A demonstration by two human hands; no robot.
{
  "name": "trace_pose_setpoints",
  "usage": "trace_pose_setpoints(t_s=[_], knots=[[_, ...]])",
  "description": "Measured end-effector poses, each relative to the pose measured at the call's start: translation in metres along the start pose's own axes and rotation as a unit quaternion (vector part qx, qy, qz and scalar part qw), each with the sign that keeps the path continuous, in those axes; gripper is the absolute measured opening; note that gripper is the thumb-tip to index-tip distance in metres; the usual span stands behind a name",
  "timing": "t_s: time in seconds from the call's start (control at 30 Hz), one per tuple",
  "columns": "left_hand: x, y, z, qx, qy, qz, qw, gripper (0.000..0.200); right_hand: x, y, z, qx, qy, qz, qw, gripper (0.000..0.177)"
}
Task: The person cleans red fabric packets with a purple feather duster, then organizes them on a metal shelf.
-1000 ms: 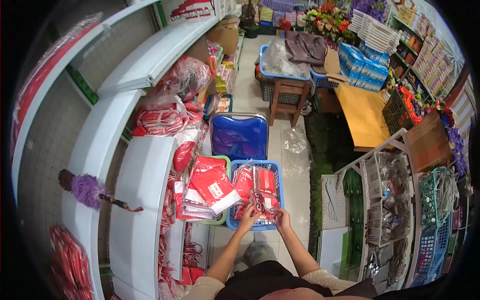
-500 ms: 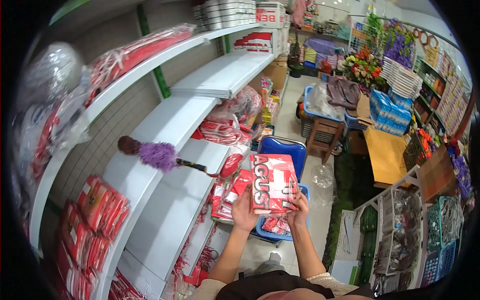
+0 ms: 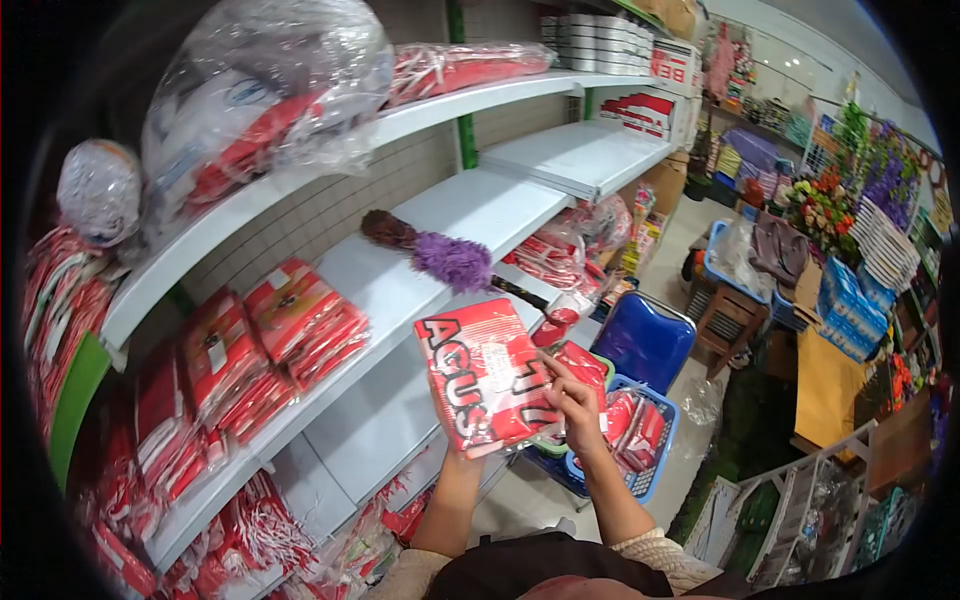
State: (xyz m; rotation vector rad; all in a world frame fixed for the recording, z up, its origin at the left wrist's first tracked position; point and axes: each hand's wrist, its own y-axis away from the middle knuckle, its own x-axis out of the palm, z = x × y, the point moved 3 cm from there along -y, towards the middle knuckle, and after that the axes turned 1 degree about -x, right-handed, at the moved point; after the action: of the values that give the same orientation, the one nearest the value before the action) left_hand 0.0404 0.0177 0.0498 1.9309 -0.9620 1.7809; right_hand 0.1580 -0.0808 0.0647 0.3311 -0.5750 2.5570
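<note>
A flat red and white plastic-wrapped package with large black letters is tilted in front of the shelves. My right hand grips its right edge. My left hand is under its lower edge, fingers mostly hidden behind it. Just beyond the package, a purple duster lies on the middle shelf, its dark handle pointing right. Stacks of similar red packages stand on the same shelf at the left.
A blue chair and a blue basket of red packages stand right of the shelves. Large plastic-wrapped bundles sit on the upper shelf. Farther right are a wooden table and white racks.
The view has turned left toward the shelves, showing more of the stacked red packages. The held package has moved left in view, nearer the shelf, and is tilted differently.
</note>
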Motion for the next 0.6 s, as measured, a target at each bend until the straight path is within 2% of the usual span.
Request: trace_pose_setpoints(t_s=[0.07, 0.1, 0.13, 0.2, 0.23, 0.3, 0.4, 0.5, 0.57, 0.6], knots=[[-0.058, 0.005, -0.026, 0.043, 0.051, -0.035, 0.997, 0.068, 0.007, -0.013, -0.001, 0.038, 0.069, 0.096, 0.992, 0.038], [-0.072, 0.006, -0.039, 0.064, 0.077, -0.049, 0.994, 0.070, 0.017, -0.023, 0.012, 0.017, 0.127, 0.112, 0.985, 0.035], [-0.080, 0.008, -0.050, 0.073, 0.080, -0.047, 0.993, 0.069, 0.016, -0.038, 0.015, -0.037, 0.249, 0.096, 0.963, 0.032], [-0.082, 0.014, -0.064, 0.078, 0.074, -0.035, 0.994, 0.067, 0.027, -0.068, 0.030, -0.175, 0.454, 0.037, 0.873, 0.027], [-0.080, 0.015, -0.068, 0.080, 0.068, -0.028, 0.994, 0.066, 0.040, -0.082, 0.042, -0.255, 0.535, -0.004, 0.806, 0.026], [-0.077, 0.017, -0.072, 0.079, 0.060, -0.017, 0.995, 0.064, 0.049, -0.121, 0.026, -0.325, 0.609, -0.007, 0.724, 0.031], [-0.073, 0.019, -0.077, 0.076, 0.054, 0.000, 0.996, 0.061, 0.042, -0.155, -0.022, -0.325, 0.693, -0.043, 0.642, 0.031], [-0.071, 0.017, -0.082, 0.062, 0.055, 0.019, 0.996, 0.058, 0.034, -0.154, -0.047, -0.035, 0.685, 0.054, 0.725, 0.027], [-0.077, 0.015, -0.085, 0.040, 0.077, 0.046, 0.995, 0.056, 0.024, -0.126, -0.057, -0.026, 0.629, 0.037, 0.776, 0.023], [-0.097, 0.020, -0.087, 0.035, 0.115, 0.067, 0.991, 0.054, 0.014, -0.104, -0.072, -0.057, 0.608, 0.020, 0.792, 0.026]])
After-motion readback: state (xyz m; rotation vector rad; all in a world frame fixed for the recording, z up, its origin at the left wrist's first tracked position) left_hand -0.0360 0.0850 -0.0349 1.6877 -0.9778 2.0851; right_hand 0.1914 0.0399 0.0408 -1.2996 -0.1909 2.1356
